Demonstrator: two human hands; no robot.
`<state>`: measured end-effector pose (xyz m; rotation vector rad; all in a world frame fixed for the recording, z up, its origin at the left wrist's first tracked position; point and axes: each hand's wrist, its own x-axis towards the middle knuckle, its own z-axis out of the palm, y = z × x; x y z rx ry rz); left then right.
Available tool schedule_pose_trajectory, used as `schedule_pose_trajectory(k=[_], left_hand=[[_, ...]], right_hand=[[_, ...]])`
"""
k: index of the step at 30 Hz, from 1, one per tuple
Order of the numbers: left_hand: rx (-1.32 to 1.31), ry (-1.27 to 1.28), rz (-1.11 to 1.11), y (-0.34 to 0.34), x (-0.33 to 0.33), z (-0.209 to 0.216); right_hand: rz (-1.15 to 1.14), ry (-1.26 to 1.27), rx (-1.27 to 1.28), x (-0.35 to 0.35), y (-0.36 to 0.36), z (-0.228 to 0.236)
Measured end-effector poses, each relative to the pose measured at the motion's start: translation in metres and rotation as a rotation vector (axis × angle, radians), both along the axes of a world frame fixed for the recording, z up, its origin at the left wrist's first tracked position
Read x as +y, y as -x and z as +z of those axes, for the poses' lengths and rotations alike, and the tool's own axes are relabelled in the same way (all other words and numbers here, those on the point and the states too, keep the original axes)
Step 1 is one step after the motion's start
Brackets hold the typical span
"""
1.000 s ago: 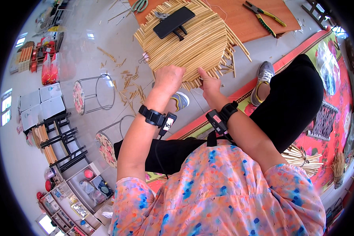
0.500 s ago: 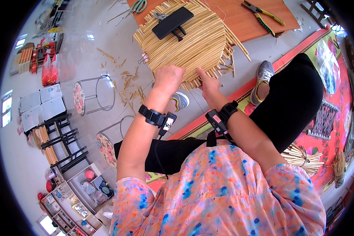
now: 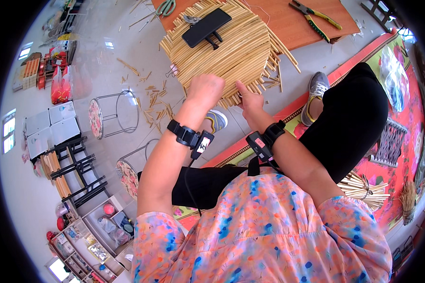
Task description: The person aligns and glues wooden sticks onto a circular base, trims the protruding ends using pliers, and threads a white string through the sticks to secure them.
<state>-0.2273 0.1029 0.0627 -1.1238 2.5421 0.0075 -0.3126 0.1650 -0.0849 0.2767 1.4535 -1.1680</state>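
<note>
A round mat of straw-coloured reed stalks (image 3: 226,54), laid side by side with ragged ends, rests partly on the orange-brown board and juts out toward me. My left hand (image 3: 206,89) is closed in a fist at its near edge; whatever the fingers hold is hidden. Just right of it, my right hand (image 3: 251,100) pinches the mat's rim, thumb on top and fingers out of sight underneath. On the mat lie a black phone (image 3: 207,27) with a small black stand and a metal clip (image 3: 191,19). A binder clip (image 3: 172,71) sits at its left edge.
Pliers (image 3: 315,21) and green-handled scissors (image 3: 166,7) lie on the board (image 3: 288,37). Cut reed pieces (image 3: 158,101) litter the floor on the left, near two round stools (image 3: 97,118). A bundle of stalks (image 3: 363,189) lies on the red patterned rug at right.
My left fist has shifted slightly up and right along the mat's near edge. My right hand keeps its hold, almost unmoved.
</note>
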Motion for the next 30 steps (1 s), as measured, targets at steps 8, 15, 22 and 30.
schedule_pose_trajectory(k=[8, 15, 22, 30], left_hand=[[-0.014, 0.006, -0.043, 0.004, -0.005, -0.012], [-0.033, 0.009, -0.061, 0.008, -0.007, -0.013], [-0.003, 0.020, -0.074, 0.009, -0.007, -0.019], [-0.014, -0.006, -0.040, 0.017, -0.004, -0.020]], right_hand=[[-0.017, -0.006, 0.010, 0.000, -0.002, -0.002], [-0.021, -0.012, 0.000, 0.000, 0.001, 0.005], [0.056, -0.079, -0.011, -0.001, 0.004, 0.013], [-0.008, -0.010, -0.005, 0.000, 0.000, 0.010]])
